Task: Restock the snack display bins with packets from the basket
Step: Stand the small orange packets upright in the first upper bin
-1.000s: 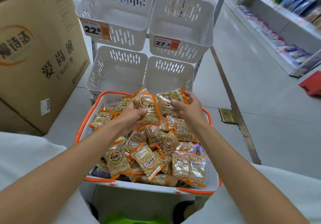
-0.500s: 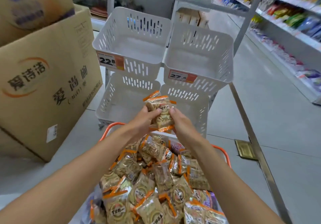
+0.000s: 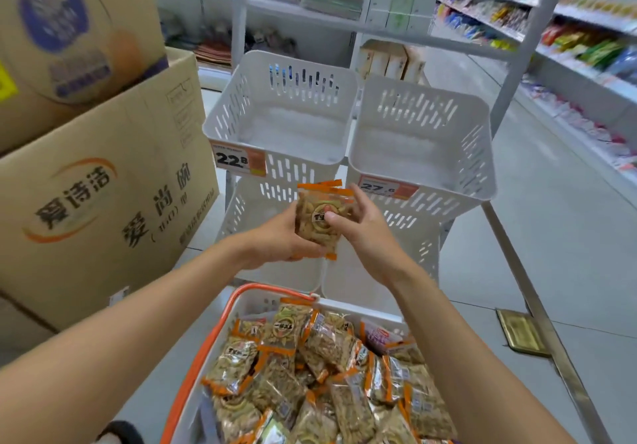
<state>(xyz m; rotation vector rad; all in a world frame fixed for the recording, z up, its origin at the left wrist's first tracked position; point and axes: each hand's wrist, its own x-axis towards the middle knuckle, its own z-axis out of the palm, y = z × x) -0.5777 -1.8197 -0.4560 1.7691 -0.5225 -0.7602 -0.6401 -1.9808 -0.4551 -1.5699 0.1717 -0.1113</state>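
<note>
A small stack of orange-edged snack packets (image 3: 319,218) is held up between my left hand (image 3: 275,238) and my right hand (image 3: 362,226), above the lower white bins (image 3: 262,202). Both hands grip the stack from its sides. Below, the orange-rimmed basket (image 3: 210,336) holds several more of the same packets (image 3: 310,368). Two upper white display bins, the left one (image 3: 286,113) tagged 22.8 and the right one (image 3: 420,144) tagged 27.6, stand with nothing in them just beyond the held packets.
Large cardboard boxes (image 3: 103,185) stand stacked at the left. A metal rack post (image 3: 517,64) rises beside the right bin. Stocked shelves (image 3: 586,30) line the aisle at the right, and a brass floor plate (image 3: 520,331) sits in the grey floor.
Both hands have lifted the packets out of the basket and carried them up and forward toward the bins. The view has tilted upward, so the basket now lies lower in frame.
</note>
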